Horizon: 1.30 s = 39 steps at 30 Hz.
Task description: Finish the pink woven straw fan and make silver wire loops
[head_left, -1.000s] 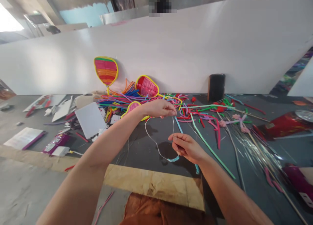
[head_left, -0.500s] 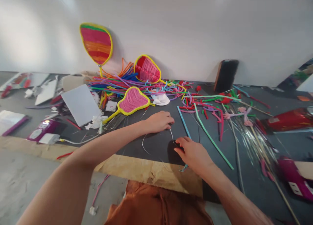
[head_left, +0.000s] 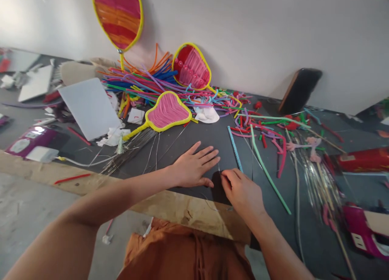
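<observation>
My left hand [head_left: 195, 166] lies flat on the dark tabletop with its fingers spread, palm down. Just to its right, my right hand [head_left: 244, 194] is closed in a pinch on a thin wire [head_left: 219, 165]. A short silvery stretch of the wire shows between the two hands; the rest is hidden. Beyond my left hand lies a pink fan with a yellow rim [head_left: 168, 111], its handle pointing left. A blue pipe cleaner [head_left: 234, 147] and a mint-green pipe cleaner [head_left: 267, 172] lie beyond and beside my right hand.
Heaped pipe cleaners [head_left: 152, 83] lie along the wall, with a pink-and-red fan [head_left: 193, 67] and a striped fan [head_left: 118, 16] behind. A phone [head_left: 300, 91] leans on the wall. Left are a white card [head_left: 90, 108] and a purple device [head_left: 32, 140]; right, a red cylindrical object [head_left: 361, 160].
My left hand has let go of the wire and flattened out, fingers spread. My right hand has closed into a pinch. The camera view has tilted down and shifted.
</observation>
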### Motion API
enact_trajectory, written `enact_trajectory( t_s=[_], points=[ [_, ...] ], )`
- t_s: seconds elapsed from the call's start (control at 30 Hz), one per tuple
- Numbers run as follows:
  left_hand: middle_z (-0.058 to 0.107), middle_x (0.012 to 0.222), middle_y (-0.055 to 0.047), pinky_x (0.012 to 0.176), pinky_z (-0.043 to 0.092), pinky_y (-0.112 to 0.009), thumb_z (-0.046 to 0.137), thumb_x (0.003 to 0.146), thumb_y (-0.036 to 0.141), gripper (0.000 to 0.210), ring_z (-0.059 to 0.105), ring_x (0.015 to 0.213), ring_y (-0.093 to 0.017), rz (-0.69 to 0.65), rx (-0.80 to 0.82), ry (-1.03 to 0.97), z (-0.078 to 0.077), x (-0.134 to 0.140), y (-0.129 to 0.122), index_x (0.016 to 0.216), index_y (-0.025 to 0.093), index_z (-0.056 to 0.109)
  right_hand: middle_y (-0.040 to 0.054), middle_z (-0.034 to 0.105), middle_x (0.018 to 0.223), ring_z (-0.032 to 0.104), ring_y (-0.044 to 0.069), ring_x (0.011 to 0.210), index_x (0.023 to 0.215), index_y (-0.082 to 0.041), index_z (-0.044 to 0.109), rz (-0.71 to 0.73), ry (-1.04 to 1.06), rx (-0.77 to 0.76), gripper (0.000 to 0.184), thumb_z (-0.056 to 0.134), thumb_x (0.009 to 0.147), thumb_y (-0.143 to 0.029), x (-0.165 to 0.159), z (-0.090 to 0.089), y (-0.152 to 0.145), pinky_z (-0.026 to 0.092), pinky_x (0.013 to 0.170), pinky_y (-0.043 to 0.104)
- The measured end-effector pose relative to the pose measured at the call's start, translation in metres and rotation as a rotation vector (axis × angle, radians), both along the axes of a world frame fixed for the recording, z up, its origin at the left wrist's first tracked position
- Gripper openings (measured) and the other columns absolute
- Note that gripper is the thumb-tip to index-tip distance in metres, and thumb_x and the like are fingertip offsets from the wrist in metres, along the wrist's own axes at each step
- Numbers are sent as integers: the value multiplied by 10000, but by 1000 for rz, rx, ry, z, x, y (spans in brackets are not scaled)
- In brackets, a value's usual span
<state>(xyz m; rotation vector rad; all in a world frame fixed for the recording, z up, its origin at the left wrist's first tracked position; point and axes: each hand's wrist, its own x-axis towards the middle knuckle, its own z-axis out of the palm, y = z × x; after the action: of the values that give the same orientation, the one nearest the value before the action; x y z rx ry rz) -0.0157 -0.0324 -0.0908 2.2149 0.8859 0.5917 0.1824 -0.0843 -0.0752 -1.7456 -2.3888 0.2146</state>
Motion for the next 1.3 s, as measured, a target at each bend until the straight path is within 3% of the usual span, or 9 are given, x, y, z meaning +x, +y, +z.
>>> enact_trajectory(
  t_s=[0.4, 0.7, 1.07, 1.2, 1.3],
  points=[
    [508, 1348, -34, 1110, 47, -513, 685, 688, 460, 537, 352, 1318, -302, 32, -81, -142, 1, -1, 0, 1201, 360, 561, 39, 615, 735, 556, 157, 636, 795, -196, 585, -35, 2, -16, 219, 393, 888, -243, 3, -4, 2, 319, 575, 265],
    [415, 1419, -25, 1104, -12, -526, 650, 720, 485, 592, 275, 1359, -285, -13, -46, 21, 0, -1, 1, 1275, 370, 481, 37, 621, 755, 564, 157, 676, 815, -202, 595, -60, 17, 8, 217, 398, 898, -239, 3, -2, 0, 320, 595, 263],
    [411, 1424, -14, 1099, -18, -517, 658, 705, 501, 566, 277, 1356, -290, -17, -35, 32, 0, -1, 2, 1240, 399, 508, 42, 611, 749, 563, 167, 675, 793, -192, 572, -59, -10, 20, 210, 397, 902, -234, 3, -4, 1, 325, 594, 266],
    [464, 1386, -9, 1104, 13, -523, 696, 675, 483, 541, 328, 1333, -293, 15, -54, -55, -1, -2, 1, 1190, 402, 550, 49, 611, 761, 569, 174, 682, 792, -192, 563, -74, 0, -10, 200, 396, 897, -226, 4, -5, 2, 347, 601, 267],
    [476, 1377, -24, 1104, 33, -531, 678, 687, 504, 543, 341, 1325, -299, 12, 18, -26, -2, -2, 0, 1202, 394, 546, 55, 620, 792, 584, 183, 705, 844, -191, 574, -31, 58, -47, 187, 400, 896, -232, 8, -3, 4, 383, 621, 274]
  ],
)
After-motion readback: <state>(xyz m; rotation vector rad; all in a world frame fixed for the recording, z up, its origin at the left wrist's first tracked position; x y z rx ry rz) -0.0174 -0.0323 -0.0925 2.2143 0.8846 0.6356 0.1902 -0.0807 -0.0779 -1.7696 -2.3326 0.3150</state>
